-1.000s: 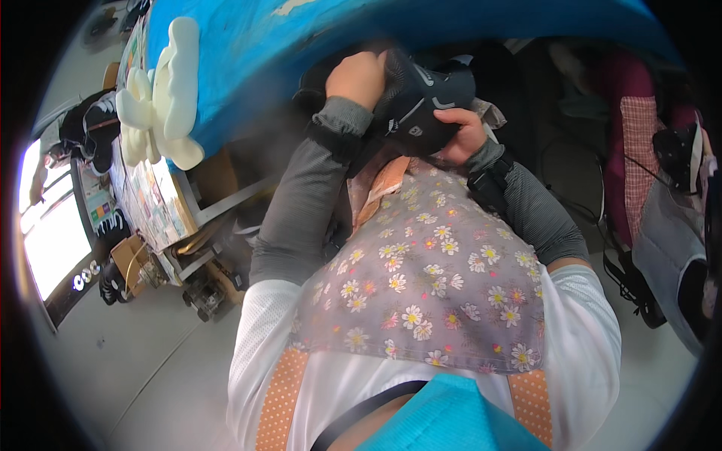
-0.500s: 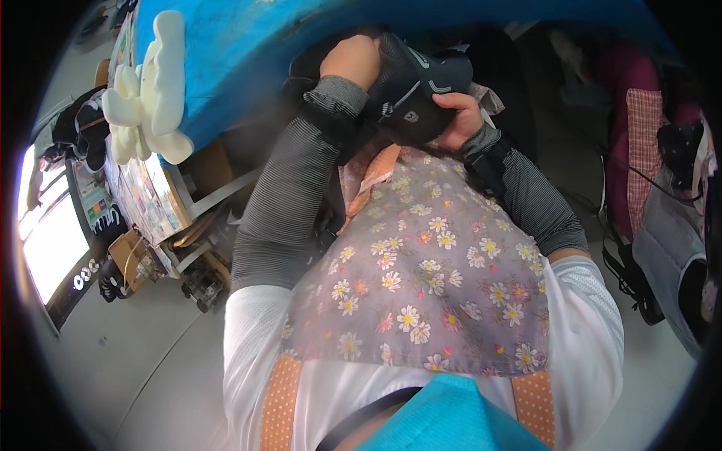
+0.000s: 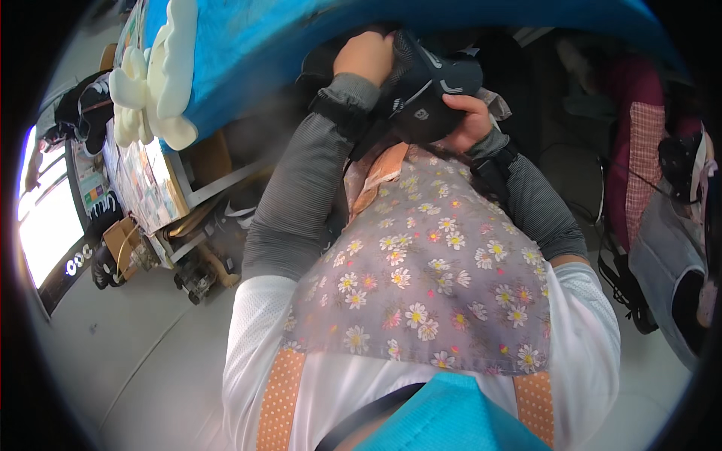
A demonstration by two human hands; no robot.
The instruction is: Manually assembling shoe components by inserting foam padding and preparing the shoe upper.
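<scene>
Above my lap, against the edge of the blue-covered table, I have a dark shoe upper (image 3: 430, 113) with grey stripes and a small pale emblem. My left hand (image 3: 365, 59) is closed at its left side, knuckles up, and the fingertips are hidden. On the other side my right hand (image 3: 471, 124) grips the upper, thumb lying on top and fingers underneath. Both forearms wear grey striped sleeves. A floral apron (image 3: 421, 263) spreads over my lap just below the upper.
The blue table cover (image 3: 248, 52) runs along the top, with white foam-like pieces (image 3: 169, 83) at its left corner. A paper-covered shelf (image 3: 147, 180) and a bright screen (image 3: 49, 218) stand further left. At right are a maroon seat (image 3: 624, 90) and a grey cloth item (image 3: 662, 263).
Both hands and the shoe upper have shifted slightly right in the picture, along with a small shift of the whole view. The hold looks the same.
</scene>
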